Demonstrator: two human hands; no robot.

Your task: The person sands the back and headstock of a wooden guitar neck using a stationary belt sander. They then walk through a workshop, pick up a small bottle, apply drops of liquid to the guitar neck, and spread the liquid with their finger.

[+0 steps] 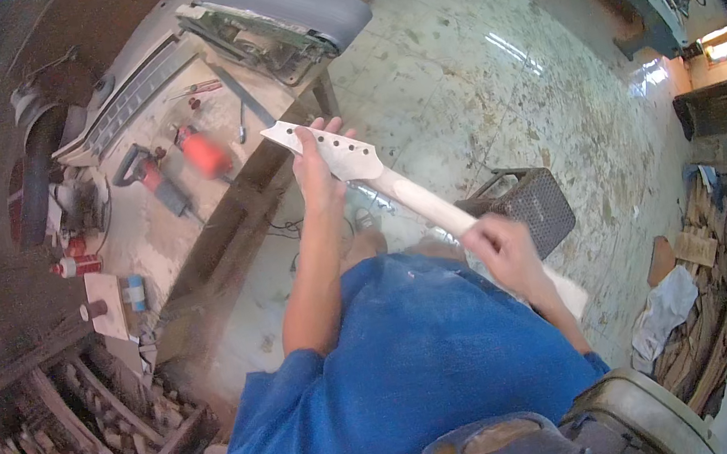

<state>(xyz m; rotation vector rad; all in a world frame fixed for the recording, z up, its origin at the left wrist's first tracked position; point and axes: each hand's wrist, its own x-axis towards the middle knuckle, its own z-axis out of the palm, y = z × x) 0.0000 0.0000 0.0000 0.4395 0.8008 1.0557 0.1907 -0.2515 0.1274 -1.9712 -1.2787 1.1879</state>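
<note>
A pale, bare-wood guitar neck [421,200] lies slantwise in front of my body, its headstock up to the left and its heel down to the right. Several dark peg holes line the headstock. My left hand [317,170] is closed around the headstock, thumb on its face and fingers behind. Lower on the shaft, my right hand [509,254] is wrapped round the neck, slightly smeared by motion. Whether anything lies between its palm and the wood is hidden. The heel end shows past my right wrist.
Left stands a dusty workbench [219,206] with a red power tool [202,152], a red-and-grey power tool [155,185] and a large belt sander [285,18]. A dark perforated box [537,208] sits on the floor. Wood strips [723,305] are heaped at right.
</note>
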